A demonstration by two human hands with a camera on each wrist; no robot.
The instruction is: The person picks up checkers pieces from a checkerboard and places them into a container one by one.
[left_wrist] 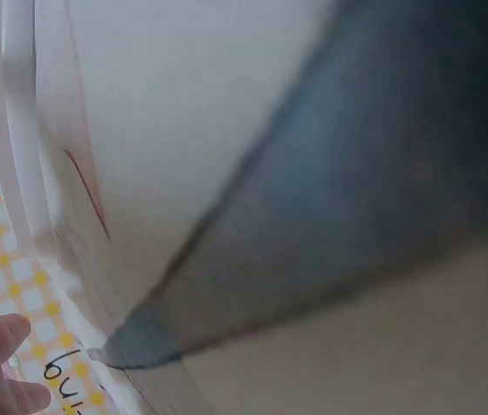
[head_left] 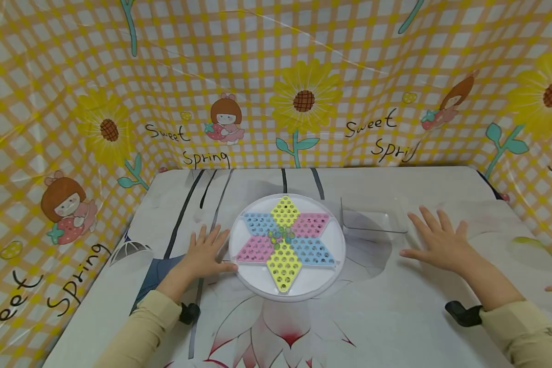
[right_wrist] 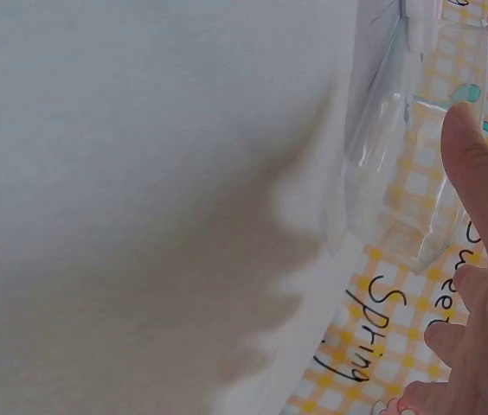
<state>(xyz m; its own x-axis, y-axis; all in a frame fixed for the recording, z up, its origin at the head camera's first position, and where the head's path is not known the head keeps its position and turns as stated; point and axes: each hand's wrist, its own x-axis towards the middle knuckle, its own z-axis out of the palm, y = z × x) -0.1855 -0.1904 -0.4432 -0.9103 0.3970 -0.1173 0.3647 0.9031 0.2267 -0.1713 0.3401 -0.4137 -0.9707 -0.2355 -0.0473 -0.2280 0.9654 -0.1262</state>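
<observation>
A round white Chinese checkers board [head_left: 253, 280] lies on the table, its star in yellow, pink and blue. Several greenish glass marbles [head_left: 280, 236] cluster at the star's centre. Left of the board is my left hand [head_left: 205, 257], fingers spread, its thumb close to the rim; whether they touch I cannot tell. My right hand [head_left: 441, 244] is spread beside a clear plastic box [head_left: 372, 221] and holds nothing. In the right wrist view, the thumb of the right hand [right_wrist: 486, 303] overlaps the clear box [right_wrist: 382, 164]. The left wrist view catches only some fingertips [left_wrist: 6, 335].
A white cloth [head_left: 395, 317] with floral print and dark stripes covers the table. Behind it and at both sides hangs a yellow checked curtain [head_left: 257, 61] with sunflowers. Black straps with camera mounts [head_left: 463, 313] sit at both wrists.
</observation>
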